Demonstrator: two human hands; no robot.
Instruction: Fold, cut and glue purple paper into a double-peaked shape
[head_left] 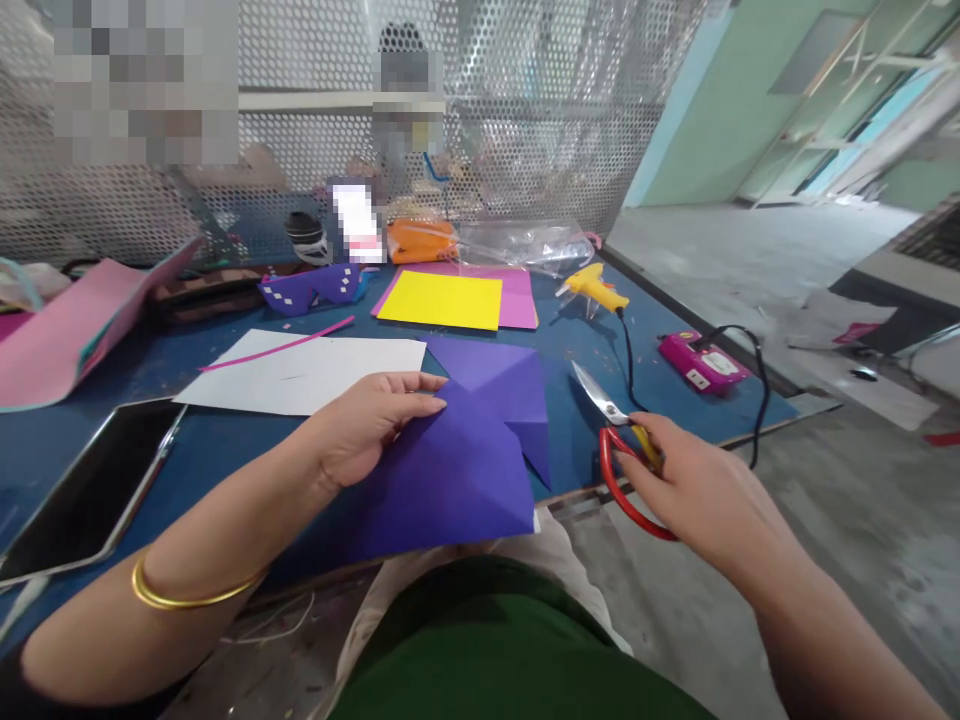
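Observation:
My left hand (371, 420) lies flat on a folded purple paper (465, 460) near the front edge of the blue table (225, 440), fingers pressing its upper left edge. A gold bangle sits on that wrist. My right hand (697, 490) grips the red handles of a pair of scissors (611, 430) at the table's front right edge, blades pointing away and closed. The purple paper has diagonal folds and overhangs the table edge slightly.
A white sheet (300, 375) with a pink strip lies behind the purple paper, yellow paper (442, 300) on pink paper further back. A yellow glue gun (596, 288), a pink box (701, 362), a tablet (90, 490) at left, purple paper glasses (311, 288). Another person sits behind the mesh screen.

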